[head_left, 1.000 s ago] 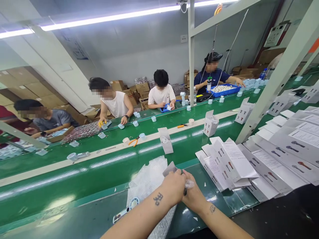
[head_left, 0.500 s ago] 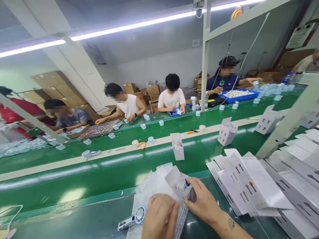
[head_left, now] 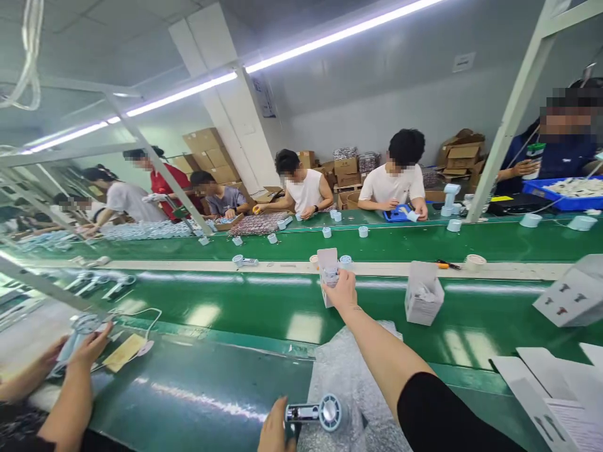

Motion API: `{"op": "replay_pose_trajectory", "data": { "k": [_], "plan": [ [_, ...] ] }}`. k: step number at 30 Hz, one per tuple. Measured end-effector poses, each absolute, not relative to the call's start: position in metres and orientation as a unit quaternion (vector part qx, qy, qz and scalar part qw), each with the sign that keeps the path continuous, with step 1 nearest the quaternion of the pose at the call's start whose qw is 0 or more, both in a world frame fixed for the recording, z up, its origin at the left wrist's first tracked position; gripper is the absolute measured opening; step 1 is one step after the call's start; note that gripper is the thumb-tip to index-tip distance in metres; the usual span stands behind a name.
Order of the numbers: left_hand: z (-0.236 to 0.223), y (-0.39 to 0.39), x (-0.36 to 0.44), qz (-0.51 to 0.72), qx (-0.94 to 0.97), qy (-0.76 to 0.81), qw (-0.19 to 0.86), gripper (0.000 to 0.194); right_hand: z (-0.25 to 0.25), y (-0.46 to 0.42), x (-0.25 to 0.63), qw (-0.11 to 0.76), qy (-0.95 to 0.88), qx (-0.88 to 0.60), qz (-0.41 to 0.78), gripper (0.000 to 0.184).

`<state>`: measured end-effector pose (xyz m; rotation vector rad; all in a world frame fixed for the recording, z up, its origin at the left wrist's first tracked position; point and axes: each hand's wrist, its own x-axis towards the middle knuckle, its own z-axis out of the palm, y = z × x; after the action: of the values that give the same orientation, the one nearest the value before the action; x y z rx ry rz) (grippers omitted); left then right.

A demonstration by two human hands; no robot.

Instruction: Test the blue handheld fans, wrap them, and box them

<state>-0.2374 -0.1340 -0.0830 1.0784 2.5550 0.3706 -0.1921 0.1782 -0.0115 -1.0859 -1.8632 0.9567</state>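
My right hand (head_left: pixel 343 290), arm stretched out over the green belt, is closed around a small white box (head_left: pixel 328 258) with its flap raised. Something pale sits inside that box. Low in the view, my left hand (head_left: pixel 277 428) has its fingers at the handle end of a light blue handheld fan (head_left: pixel 330 412), apparently pinching it. The fan has a round head and a shiny handle, and it is over the sheets of clear bubble wrap (head_left: pixel 325 370) on the table. My right forearm hides part of the wrap.
Another white box (head_left: pixel 424 300) stands open on the belt, and a printed one (head_left: pixel 572 292) farther right. Folded cartons (head_left: pixel 541 389) lie at lower right. At left a co-worker's hands (head_left: pixel 82 348) hold a fan. Several people sit across the second belt (head_left: pixel 301 247).
The view has turned left. My right hand has moved from above the bubble wrap out to the belt with the box. My left hand has gone down to the fan.
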Motion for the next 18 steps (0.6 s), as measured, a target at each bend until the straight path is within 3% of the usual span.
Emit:
{"op": "replay_pose_trajectory", "data": {
  "k": [3,7,9,12,14,18],
  "plan": [
    [-0.084,-0.117,-0.238,-0.021,0.397,0.898,0.189,0.081,-0.030,0.166,-0.220,0.380,-0.719,-0.423,0.399,0.043],
    [-0.074,-0.108,-0.243,-0.041,0.456,0.862,0.219,0.058,-0.025,0.149,-0.216,0.373,-0.714,-0.418,0.421,0.046],
    [-0.070,-0.114,-0.249,0.014,0.472,0.847,0.244,0.048,-0.016,0.138,-0.188,0.377,-0.706,-0.417,0.430,0.043],
    [-0.067,-0.127,-0.248,0.159,0.442,0.819,0.328,0.034,-0.012,0.103,-0.118,0.374,-0.676,-0.441,0.458,0.023],
    [-0.067,-0.132,-0.234,0.268,0.392,0.790,0.388,0.027,-0.020,0.065,-0.069,0.356,-0.635,-0.478,0.492,0.022],
    [-0.069,-0.128,-0.176,0.401,0.325,0.715,0.472,0.046,-0.040,-0.010,-0.019,0.266,-0.374,-0.480,0.748,0.038]
  ]
}}
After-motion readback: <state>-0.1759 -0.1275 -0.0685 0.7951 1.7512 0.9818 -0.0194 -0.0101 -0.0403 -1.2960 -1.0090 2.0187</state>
